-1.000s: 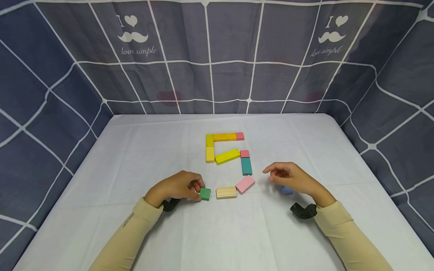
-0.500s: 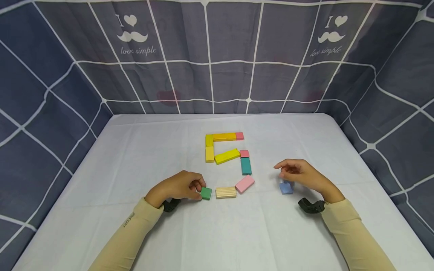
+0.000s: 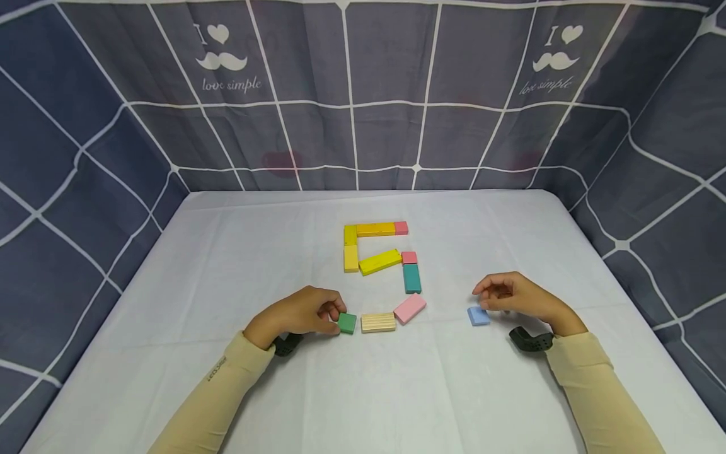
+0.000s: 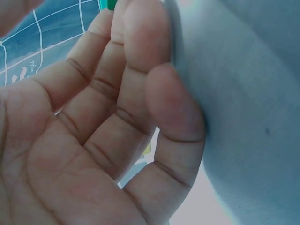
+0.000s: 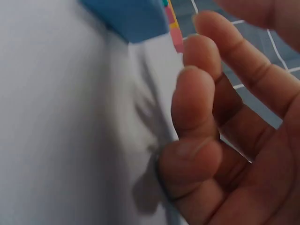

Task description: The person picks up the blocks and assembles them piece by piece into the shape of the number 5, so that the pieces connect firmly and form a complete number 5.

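Note:
My left hand pinches a small green block between thumb and fingers at the table's front middle; only a sliver of the green block shows in the left wrist view. Just right of it, with a narrow gap, lies a ribbed tan block. A pink block slants against that one's right end. My right hand hovers loosely curled, holding nothing, just behind and right of a light blue block. In the right wrist view the blue block sits apart from the fingers.
Farther back, yellow blocks with a pink end block form a bracket. A slanted yellow block, a small pink block and a teal block continue the line. White cloth covers the table; dark gridded curtains surround it.
The green block has slid slightly right with my left hand, narrowing the gap to the tan block. My right hand has moved right, uncovering the blue block.

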The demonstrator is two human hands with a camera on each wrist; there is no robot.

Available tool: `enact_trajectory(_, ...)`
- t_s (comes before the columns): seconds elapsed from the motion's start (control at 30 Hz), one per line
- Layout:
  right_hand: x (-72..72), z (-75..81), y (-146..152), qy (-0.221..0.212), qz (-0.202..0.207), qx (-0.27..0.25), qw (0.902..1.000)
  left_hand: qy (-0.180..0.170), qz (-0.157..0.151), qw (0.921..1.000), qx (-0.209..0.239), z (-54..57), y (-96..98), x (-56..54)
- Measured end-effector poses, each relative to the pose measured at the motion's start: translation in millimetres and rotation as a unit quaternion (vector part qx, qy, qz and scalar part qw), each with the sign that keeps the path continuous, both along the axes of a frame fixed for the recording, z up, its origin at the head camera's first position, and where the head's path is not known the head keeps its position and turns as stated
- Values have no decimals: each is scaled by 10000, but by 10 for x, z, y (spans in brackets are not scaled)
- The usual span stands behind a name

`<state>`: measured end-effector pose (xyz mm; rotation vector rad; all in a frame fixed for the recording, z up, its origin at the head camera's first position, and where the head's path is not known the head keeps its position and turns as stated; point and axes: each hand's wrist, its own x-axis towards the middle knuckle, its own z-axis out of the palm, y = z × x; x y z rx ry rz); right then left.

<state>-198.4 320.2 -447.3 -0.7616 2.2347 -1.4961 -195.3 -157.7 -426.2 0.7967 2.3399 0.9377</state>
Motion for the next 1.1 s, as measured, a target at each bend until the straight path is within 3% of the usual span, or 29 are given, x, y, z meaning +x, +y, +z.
enact_trajectory(0.27, -2, -109, 93, -356, 485, 73, 9982, 44, -51, 10000, 29, -33, 18, 35)
enact_trajectory(0.57, 42, -123, 67, 64, 675, 499, 9965, 26, 40, 10000, 1, -80, 35, 60)
enact_trajectory(1.1, 22, -58, 46, 202, 661, 496, 9964, 264, -64, 9996, 5, -56, 52, 24)
